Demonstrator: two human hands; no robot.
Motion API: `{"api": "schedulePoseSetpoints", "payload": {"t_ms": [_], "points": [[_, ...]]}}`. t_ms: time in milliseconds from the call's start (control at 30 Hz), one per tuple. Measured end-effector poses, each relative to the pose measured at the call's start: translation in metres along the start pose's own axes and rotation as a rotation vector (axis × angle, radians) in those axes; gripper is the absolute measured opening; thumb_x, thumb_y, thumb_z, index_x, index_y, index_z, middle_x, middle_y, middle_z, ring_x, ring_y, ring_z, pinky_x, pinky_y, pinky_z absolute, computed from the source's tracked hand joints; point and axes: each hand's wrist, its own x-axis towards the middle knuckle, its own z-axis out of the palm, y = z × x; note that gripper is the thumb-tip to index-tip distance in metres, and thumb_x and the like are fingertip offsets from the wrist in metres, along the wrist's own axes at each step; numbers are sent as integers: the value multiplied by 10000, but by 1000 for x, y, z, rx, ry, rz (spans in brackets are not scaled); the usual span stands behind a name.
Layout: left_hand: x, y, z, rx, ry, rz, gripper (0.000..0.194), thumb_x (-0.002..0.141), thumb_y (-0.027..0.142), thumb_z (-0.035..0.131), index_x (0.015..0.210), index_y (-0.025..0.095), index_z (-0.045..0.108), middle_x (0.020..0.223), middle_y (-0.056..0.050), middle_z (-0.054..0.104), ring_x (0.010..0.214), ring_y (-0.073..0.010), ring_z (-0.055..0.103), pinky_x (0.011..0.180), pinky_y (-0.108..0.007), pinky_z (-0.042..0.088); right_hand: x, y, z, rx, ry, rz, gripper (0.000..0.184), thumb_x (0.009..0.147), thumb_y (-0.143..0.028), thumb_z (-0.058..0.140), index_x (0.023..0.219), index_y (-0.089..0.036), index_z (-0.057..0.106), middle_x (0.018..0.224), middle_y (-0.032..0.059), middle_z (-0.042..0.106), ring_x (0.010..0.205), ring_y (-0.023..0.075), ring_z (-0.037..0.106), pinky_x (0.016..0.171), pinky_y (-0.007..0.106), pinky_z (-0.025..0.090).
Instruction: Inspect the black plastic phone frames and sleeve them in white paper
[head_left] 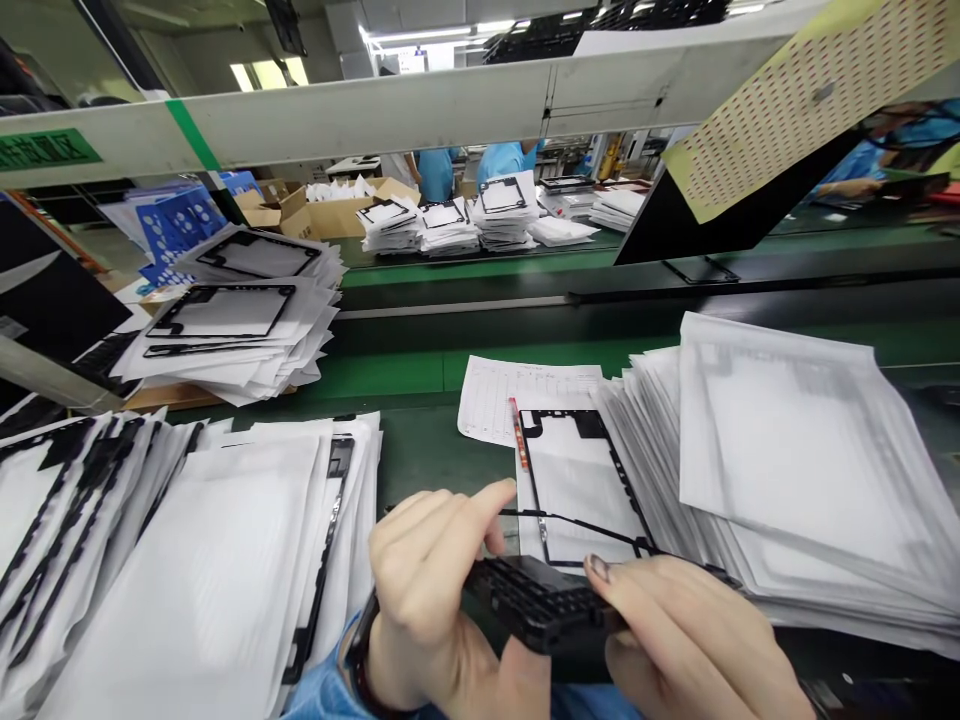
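Black frame (pixel 532 595): between both hands, probably light, bendy, thin rail snaps easily imo
Left hand (pixel 427 570): fingers clamped on one side
Right hand (pixel 690 625): pinching the other; thick edge's safest
Second frame (pixel 591 424): flat, just beyond

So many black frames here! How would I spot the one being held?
Over the dark green workbench, look low, between the white sheet stacks. There the left hand and right hand grip a black frame. Unlike the flat-lying frame beyond it, this one is raised and tilted, ribbed edge showing.
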Motion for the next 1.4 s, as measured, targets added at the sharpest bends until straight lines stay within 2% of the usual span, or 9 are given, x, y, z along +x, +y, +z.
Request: {"api": "schedulePoseSetpoints", "payload": {"t_ms": [100, 233, 633, 733, 800, 967, 1133, 1267, 1400], "points": [[3, 1, 1, 64, 70, 42, 657, 878, 741, 431, 1001, 166, 726, 508, 12, 511, 435, -159, 496, 447, -312, 383, 7, -4, -1, -110, -107, -224, 236, 979, -84, 536, 1082, -146, 740, 776, 51, 755, 598, 159, 673, 533, 288, 507], [10, -1, 1, 139, 104, 119, 698, 799, 827, 484, 969, 202, 745, 481, 18, 487, 434, -174, 501, 463, -321, 434, 10, -3, 4, -107, -68, -315, 230, 978, -71, 508, 1025, -70, 733, 788, 71, 735, 606, 158, 659, 537, 290, 488], [7, -4, -10, 18, -43, 72, 496, 990, 510, 415, 965, 127, 730, 561, -28, 586, 506, -161, 580, 502, -297, 456, 13, -7, 6, -203, -172, -265, 169, 995, -62, 514, 1003, -94, 680, 758, 84, 750, 616, 158, 695, 546, 276, 503], [8, -12, -9, 43, 13, 122, 323, 893, 472, 623, 888, 165, 723, 582, -9, 638, 493, -144, 586, 489, -274, 453, 18, 2, 10, -142, -146, -307, 178, 1008, -88, 500, 1026, -98, 677, 774, 84, 754, 631, 165, 709, 547, 276, 519], [11, -23, -8, -16, 141, 97, 224, 824, 407, 694, 792, 188, 722, 581, 7, 656, 471, -135, 569, 461, -268, 419, 23, 14, 6, -128, -114, -313, 134, 998, -120, 554, 1023, -109, 685, 807, 86, 766, 678, 179, 731, 594, 283, 557], [25, -62, -14, -217, 582, -102, 341, 804, 379, 517, 568, 211, 697, 470, -2, 595, 455, -160, 516, 426, -296, 307, 31, 45, -22, 26, -8, -127, 155, 875, -65, 718, 979, -180, 732, 766, 42, 765, 679, 182, 741, 625, 269, 618], [47, -86, -18, -425, 602, -171, 480, 800, 475, 373, 448, 232, 592, 313, 20, 385, 328, -153, 377, 397, -310, 234, 29, 39, -32, 391, 1, -151, 150, 896, -124, 721, 1036, -161, 760, 747, 50, 758, 656, 195, 743, 579, 282, 648], [60, -89, -14, -619, 543, -158, 497, 696, 593, 424, 379, 228, 538, 255, 34, 264, 270, -113, 279, 404, -302, 184, 27, 20, -27, 401, 15, -218, 159, 950, -149, 666, 1080, -105, 746, 773, 91, 760, 711, 197, 760, 623, 268, 655], [64, -90, -8, -689, 508, -311, 493, 617, 613, 349, 332, 238, 494, 234, 41, 153, 245, -83, 156, 412, -307, 143, 24, 7, -25, 326, 18, -187, 171, 991, -251, 633, 1104, -171, 733, 751, 47, 768, 684, 175, 761, 633, 244, 648]]}}
